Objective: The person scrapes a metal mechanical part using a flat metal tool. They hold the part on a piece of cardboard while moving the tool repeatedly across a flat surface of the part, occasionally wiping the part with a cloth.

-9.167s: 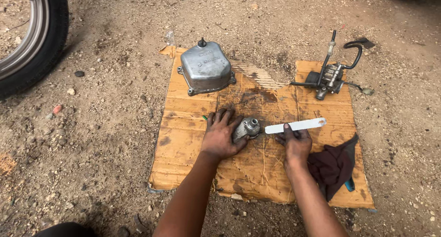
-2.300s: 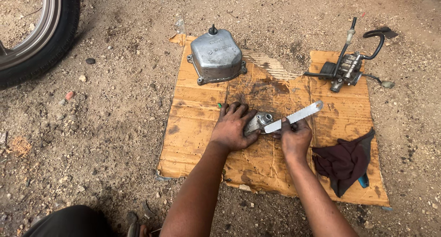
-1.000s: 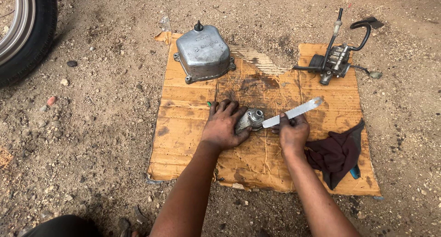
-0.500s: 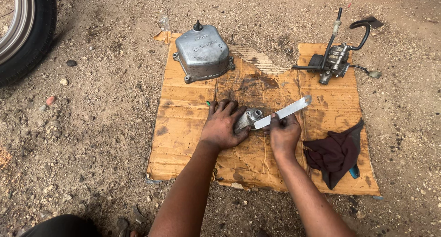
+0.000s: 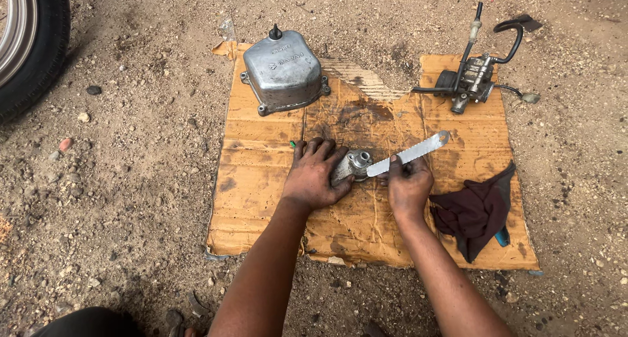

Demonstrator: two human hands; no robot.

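A small grey metal engine part (image 5: pixel 353 165) lies on an oil-stained sheet of cardboard (image 5: pixel 261 193) on the dirt. My left hand (image 5: pixel 316 175) presses down on it from the left, fingers spread over its top. My right hand (image 5: pixel 408 188) grips a flat, silver saw blade (image 5: pixel 411 153) by its middle. The blade's near end rests against the part's round opening, and its far end points up and to the right.
A silver engine cover (image 5: pixel 282 70) sits at the cardboard's far left. A small carburettor-like unit with hoses (image 5: pixel 472 79) lies at the far right. A dark rag (image 5: pixel 476 211) lies to the right of my right hand. A tyre (image 5: pixel 33 43) stands at the left.
The blade's far end has swung a little from level to tilted up, and my right hand has shifted slightly along it. My left hand has stayed on the part.
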